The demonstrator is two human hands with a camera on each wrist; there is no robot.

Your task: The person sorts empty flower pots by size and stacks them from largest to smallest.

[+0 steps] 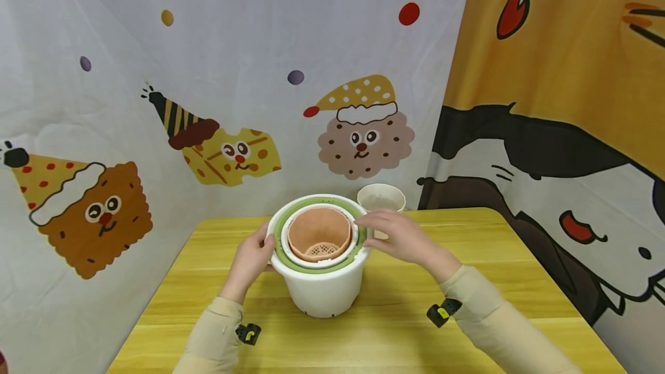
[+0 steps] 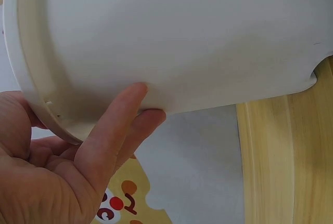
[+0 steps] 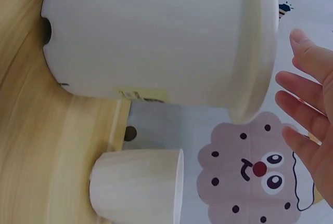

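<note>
A large white flowerpot (image 1: 324,290) stands upright on the table, holding a nest of smaller pots. Inside its rim are a green pot (image 1: 280,247), a white pot (image 1: 284,239) and, innermost, a peach-coloured pot (image 1: 318,227) with a perforated bottom. My left hand (image 1: 253,258) grips the large pot's left rim; in the left wrist view, fingers (image 2: 117,122) press the wall below the rim. Over the right side of the rims hovers my right hand (image 1: 397,235), fingers spread and loosely bent. The right wrist view shows it apart from the large pot, with nothing held.
Behind the nest, to the right, a smaller cream pot (image 3: 138,185) stands on the wooden table (image 1: 441,316). A printed cloth (image 1: 234,33) hangs behind the table's far edge, with an orange one (image 1: 571,62) to the right. The large pot bears a label (image 3: 143,95).
</note>
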